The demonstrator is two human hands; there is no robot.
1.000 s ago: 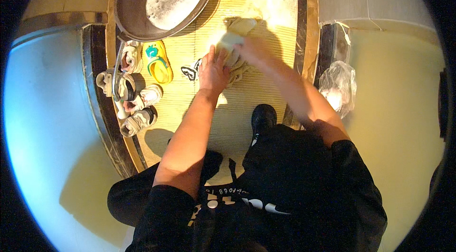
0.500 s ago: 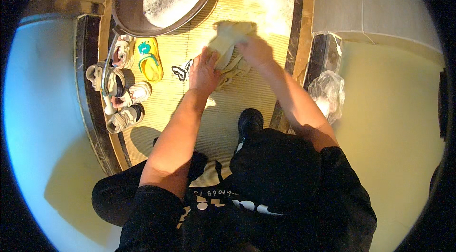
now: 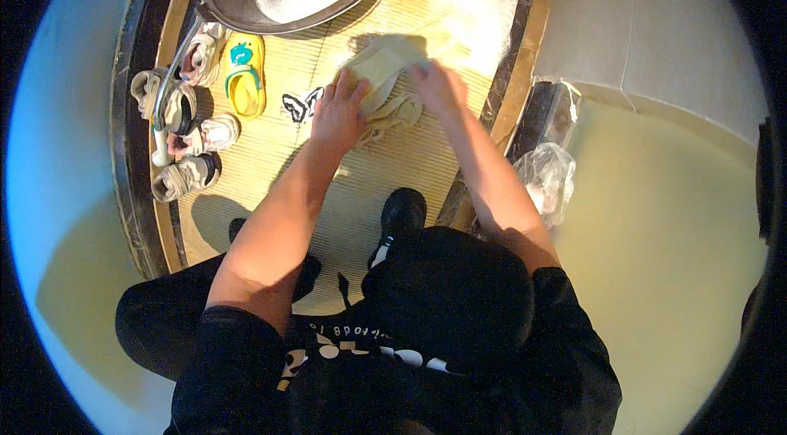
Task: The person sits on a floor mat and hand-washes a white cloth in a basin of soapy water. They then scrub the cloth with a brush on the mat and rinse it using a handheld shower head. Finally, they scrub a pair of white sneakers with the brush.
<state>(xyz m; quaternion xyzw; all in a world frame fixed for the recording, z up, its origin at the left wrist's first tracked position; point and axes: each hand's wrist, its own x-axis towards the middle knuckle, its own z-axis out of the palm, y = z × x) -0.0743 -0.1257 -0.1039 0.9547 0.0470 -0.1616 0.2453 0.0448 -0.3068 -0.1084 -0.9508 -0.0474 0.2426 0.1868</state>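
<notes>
Resting on the near left edge of the pale yellow cloth (image 3: pixel 389 58), the left hand (image 3: pixel 340 113) has its fingers slightly apart; the right hand (image 3: pixel 441 91) curls at the right edge, its grip impossible to tell. The cloth lies bunched on the ribbed floor (image 3: pixel 426 173). Foamy patch (image 3: pixel 474 25) at far right could make it skid; a hard leftward push could wet the yellow clog (image 3: pixel 245 78). White lettering marks the black shirt (image 3: pixel 459 406); no label shows clearly elsewhere
</notes>
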